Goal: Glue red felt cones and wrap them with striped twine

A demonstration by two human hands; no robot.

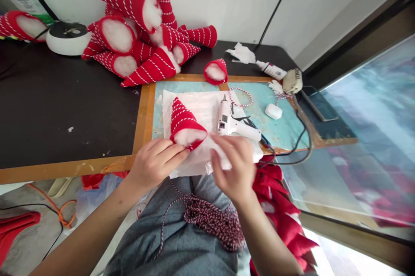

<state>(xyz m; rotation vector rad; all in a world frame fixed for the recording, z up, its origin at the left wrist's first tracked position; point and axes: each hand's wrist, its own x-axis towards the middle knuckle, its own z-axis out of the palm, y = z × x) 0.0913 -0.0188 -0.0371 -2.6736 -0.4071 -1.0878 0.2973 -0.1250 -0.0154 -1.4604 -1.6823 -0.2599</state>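
Observation:
A red felt cone (183,118) wound with red-and-white cord lies on a white sheet (201,103), its wide end toward me with white stuffing showing. My left hand (155,159) grips the lower rim of this cone. Just right of the rim, my right hand (233,159) is raised, blurred by motion; whether its fingertips hold anything is unclear. A white glue gun (227,122) rests on the sheet beyond my right hand, nozzle pointing away. On my lap sits a tangle of red, white and dark twisted cord (210,219).
Finished-looking stuffed cones (149,62) are heaped at the back of the dark table (81,116). A white bottle (272,69), a small white case (274,111), a phone (319,103) and cables lie to the right. Red felt pieces (275,207) hang below the table's right side.

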